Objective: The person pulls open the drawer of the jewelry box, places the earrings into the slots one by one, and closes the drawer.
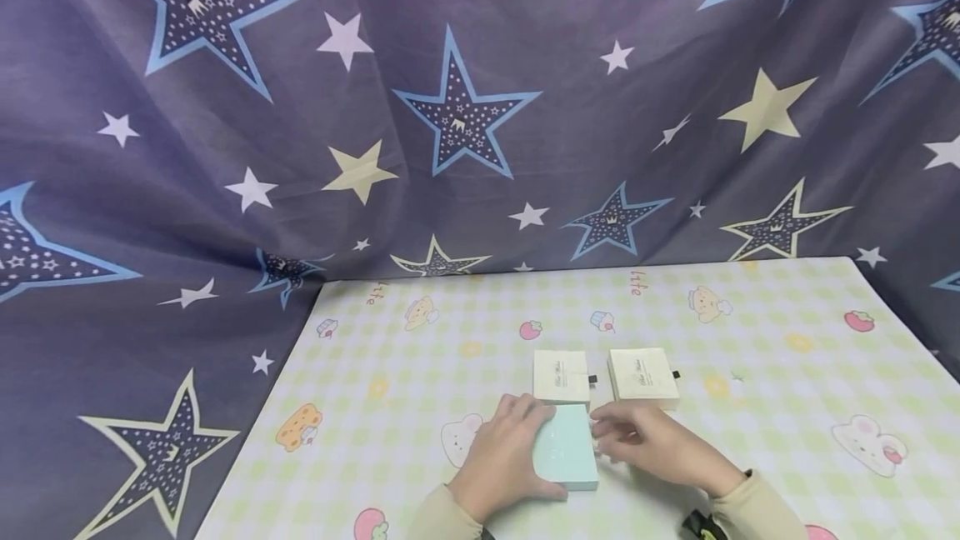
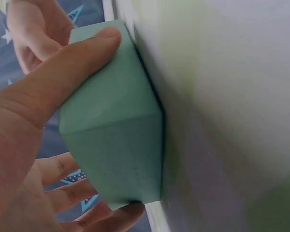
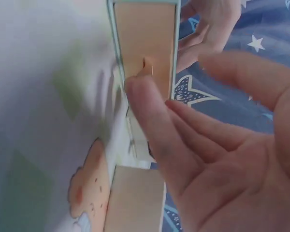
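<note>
A mint-green drawer box (image 1: 566,448) lies on the patterned tablecloth near its front. My left hand (image 1: 506,461) grips it, thumb (image 2: 94,48) on the near end and fingers at the opposite end. In the right wrist view the box's right side shows a peach drawer front (image 3: 145,34) framed by the green sleeve, with a small ribbon tab (image 3: 148,65). At that side is my right hand (image 1: 648,440), its index fingertip (image 3: 140,89) right at the tab and the thumb held apart.
Behind the green box lies a cream box (image 1: 558,373) with a black tab on its right side. A second cream box (image 1: 641,373), also black-tabbed, sits to its right, just beyond the right hand. A star-printed curtain (image 1: 465,215) hangs behind the table.
</note>
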`<state>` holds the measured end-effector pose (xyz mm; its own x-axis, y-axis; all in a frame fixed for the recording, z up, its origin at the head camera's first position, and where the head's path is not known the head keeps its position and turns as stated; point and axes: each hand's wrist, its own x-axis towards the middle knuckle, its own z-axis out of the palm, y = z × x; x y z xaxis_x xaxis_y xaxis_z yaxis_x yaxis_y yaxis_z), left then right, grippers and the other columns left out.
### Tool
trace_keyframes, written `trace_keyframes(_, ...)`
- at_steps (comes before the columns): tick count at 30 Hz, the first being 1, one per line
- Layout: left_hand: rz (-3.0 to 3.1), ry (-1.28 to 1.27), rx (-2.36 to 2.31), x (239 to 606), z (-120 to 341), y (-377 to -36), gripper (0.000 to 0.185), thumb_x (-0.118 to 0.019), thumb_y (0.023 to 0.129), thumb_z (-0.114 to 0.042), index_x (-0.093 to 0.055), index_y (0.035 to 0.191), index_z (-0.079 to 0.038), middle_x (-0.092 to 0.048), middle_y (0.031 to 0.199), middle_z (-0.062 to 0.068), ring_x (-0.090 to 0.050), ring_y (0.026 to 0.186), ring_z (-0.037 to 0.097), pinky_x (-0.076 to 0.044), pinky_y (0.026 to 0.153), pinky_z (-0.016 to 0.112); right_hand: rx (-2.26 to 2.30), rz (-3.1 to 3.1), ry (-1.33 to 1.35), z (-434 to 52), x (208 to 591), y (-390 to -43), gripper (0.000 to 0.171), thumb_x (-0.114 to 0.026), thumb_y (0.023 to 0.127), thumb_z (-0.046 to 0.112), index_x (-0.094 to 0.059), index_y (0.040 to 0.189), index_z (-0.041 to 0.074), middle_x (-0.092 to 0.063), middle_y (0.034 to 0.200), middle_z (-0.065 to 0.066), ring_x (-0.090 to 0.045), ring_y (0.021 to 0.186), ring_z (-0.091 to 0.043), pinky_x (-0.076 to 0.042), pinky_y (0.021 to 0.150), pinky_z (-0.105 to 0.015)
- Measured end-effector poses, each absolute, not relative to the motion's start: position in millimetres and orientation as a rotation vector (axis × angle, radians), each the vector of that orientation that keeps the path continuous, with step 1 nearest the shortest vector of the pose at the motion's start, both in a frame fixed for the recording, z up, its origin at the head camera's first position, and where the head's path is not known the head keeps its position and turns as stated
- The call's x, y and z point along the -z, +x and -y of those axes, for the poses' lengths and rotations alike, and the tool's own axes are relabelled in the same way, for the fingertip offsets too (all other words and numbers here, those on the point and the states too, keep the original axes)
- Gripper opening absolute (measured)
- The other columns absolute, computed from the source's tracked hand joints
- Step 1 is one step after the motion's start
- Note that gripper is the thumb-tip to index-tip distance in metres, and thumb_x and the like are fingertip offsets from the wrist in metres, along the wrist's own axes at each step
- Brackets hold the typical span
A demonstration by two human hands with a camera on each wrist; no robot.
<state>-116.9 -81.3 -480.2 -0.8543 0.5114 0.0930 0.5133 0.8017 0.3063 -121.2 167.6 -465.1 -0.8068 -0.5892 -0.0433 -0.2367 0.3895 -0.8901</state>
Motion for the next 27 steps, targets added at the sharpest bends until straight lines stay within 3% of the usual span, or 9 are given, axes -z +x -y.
trace_keyframes(9,2.978,-0.857,0.516,482,81,-117,0.098,-0.088,0.054,-0.062,-0.055,0.135,-0.018,-0.058,0.125,-0.007,-0.05,0.113,0.015,-0.055,0.078,0.031,1.433,-2.173,-0.678,-163,476,-126,0.015,-0.06,0.095,0.006,-0.07,0.099,-0.004,-0.072,0.076,-0.008,-0.068,0.066,-0.015,-0.06,0.061,-0.03)
trace_keyframes(18,2.976,-0.84,0.488,480,82,-115,0.097,-0.088,0.054,-0.062,-0.055,0.134,-0.018,-0.058,0.124,-0.005,-0.05,0.112,0.016,-0.057,0.079,0.033,1.452,-2.179,-0.571,-156,479,-128,0.01,-0.06,0.092,0.003,-0.069,0.091,-0.003,-0.071,0.077,-0.012,-0.069,0.065,-0.019,-0.06,0.06,-0.028)
trace_keyframes(27,2.969,-0.83,0.503,479,79,-116,0.096,-0.09,0.053,-0.06,-0.056,0.132,-0.018,-0.057,0.121,-0.004,-0.05,0.109,0.016,-0.056,0.077,0.03,1.412,-2.273,-0.534,-156,482,-128,0.006,-0.061,0.083,-0.001,-0.067,0.082,0.001,-0.069,0.07,-0.007,-0.066,0.06,-0.018,-0.059,0.055,-0.029)
